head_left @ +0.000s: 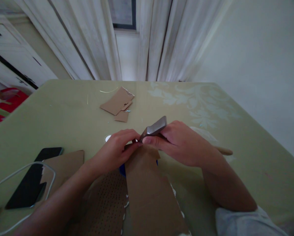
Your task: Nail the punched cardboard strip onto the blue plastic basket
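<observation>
- On my feed the right hand (178,141) is closed firmly round a hammer (157,127), gripping it close up to the metal head; the tip of its wooden handle shows beyond the wrist on the right.
- I see the left hand (119,146) with fingers curled and thumb and forefinger nearly together, pinching the far end of a cardboard strip (149,190).
- A small shiny bit (136,140) sits at those left fingertips, just beside the hammer head; it is too small for me to tell what it is.
- The cardboard strip runs from the near edge of my view up to both hands, with ragged white bits along its right side.
- Under its far end I get a dark blue object (122,169), mostly hidden, peeking out on either side.
- Left of the strip I have a perforated cardboard piece (104,203), partly behind the left forearm.
- Farther left lies a black phone (26,186) with a torn cardboard piece (68,165) overlapping it and a white cable (54,173) looping across.
- Beyond the hands, well apart from them, I see cardboard scraps (116,101) on the green tablecloth (75,127).
- Past the table my view takes in pale curtains (95,42).
</observation>
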Available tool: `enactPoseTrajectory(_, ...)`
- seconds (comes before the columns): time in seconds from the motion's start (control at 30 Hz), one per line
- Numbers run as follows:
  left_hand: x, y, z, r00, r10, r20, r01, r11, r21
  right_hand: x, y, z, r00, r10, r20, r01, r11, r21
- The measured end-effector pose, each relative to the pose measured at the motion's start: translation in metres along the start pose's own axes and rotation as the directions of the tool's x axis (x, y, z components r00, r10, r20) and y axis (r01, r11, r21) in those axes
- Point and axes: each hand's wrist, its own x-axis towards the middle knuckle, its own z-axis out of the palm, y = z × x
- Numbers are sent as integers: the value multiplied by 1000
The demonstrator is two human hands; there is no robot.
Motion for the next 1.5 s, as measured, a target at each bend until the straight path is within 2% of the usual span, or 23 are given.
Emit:
enactPoseTrajectory(0.1,0,0,0,1000,-12,9,12,1000,0,0,-1,1,1000,-12,-28,11,999,-49)
enactPoseTrajectory(0.23,0,-1,1,1000,-1,11,2,1000,-13,-4,-2,-1,996,-11,-88,13,1000,17)
enactPoseTrajectory(0.4,0,-2,1,1000,5,10,-5,1000,-3,-5,-4,4,1000,-7,-23,5,995,-101)
enactPoseTrajectory(0.57,1,-3,2,1000,5,8,-5,1000,-2,-6,-6,4,997,10,-80,-14,998,-55)
enactPoseTrajectory(0.77,2,-3,3,999,48,8,-47,998,-39,-4,-7,8,1000,-9,-28,4,988,-155)
enactPoseTrajectory(0.93,3,-5,2,999,38,11,-37,998,-48,-6,-7,6,999,-4,-47,0,997,-75)
enactPoseTrajectory(1.1,3,-7,3,999,38,17,-37,997,-74,-4,-6,7,1000,0,-17,-3,989,-147)
enactPoseTrajectory(1.27,2,-8,3,999,35,16,-34,997,-72,-4,-7,6,998,6,-64,-10,998,-64)
enactPoseTrajectory(1.43,2,-9,3,999,42,20,-40,996,-84,-3,-6,10,1000,4,-29,-9,989,-149)
enactPoseTrajectory(1.5,2,-8,3,999,39,16,-37,996,-81,-3,-6,9,999,4,-41,-9,992,-124)
